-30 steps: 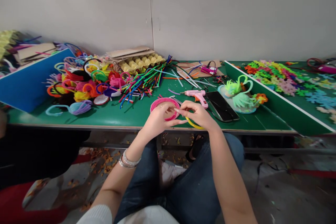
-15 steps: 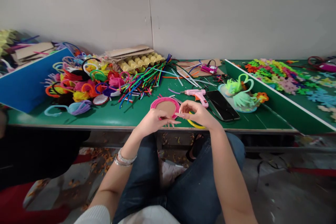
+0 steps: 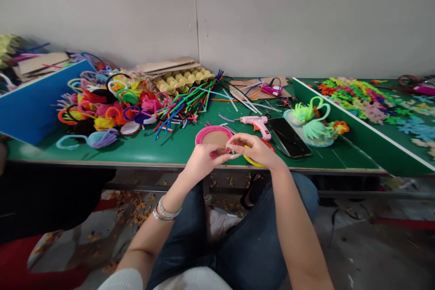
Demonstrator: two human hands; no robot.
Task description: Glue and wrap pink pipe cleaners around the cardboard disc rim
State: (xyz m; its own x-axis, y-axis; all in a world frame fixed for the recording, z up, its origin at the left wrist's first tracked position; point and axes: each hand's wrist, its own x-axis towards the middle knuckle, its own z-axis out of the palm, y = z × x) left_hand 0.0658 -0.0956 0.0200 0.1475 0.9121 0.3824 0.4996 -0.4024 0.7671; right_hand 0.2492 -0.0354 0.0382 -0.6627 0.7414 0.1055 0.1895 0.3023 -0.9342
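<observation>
My left hand (image 3: 203, 160) and my right hand (image 3: 253, 149) meet at the table's front edge, with fingertips pinched close together. Whatever lies between them is too small or too hidden to make out. Just behind my fingers rests a round cardboard disc (image 3: 215, 137) with a pink fuzzy rim (image 3: 200, 134); my hands cover its near right part. A yellow curved piece (image 3: 253, 162) shows under my right hand. A pink glue gun (image 3: 255, 123) lies behind that hand, beside a black phone (image 3: 288, 137).
Pipe cleaners (image 3: 193, 104) lie in a heap behind the disc, near a yellow egg carton (image 3: 185, 79). Colourful pipe-cleaner figures (image 3: 108, 104) pile up at left by a blue divider (image 3: 44, 104). Two green fuzzy birds (image 3: 314, 122) stand near the right divider (image 3: 356, 131).
My left hand has turned, and its fingers have drawn in to meet my right fingertips. My right hand has hardly moved. The view has shifted slightly.
</observation>
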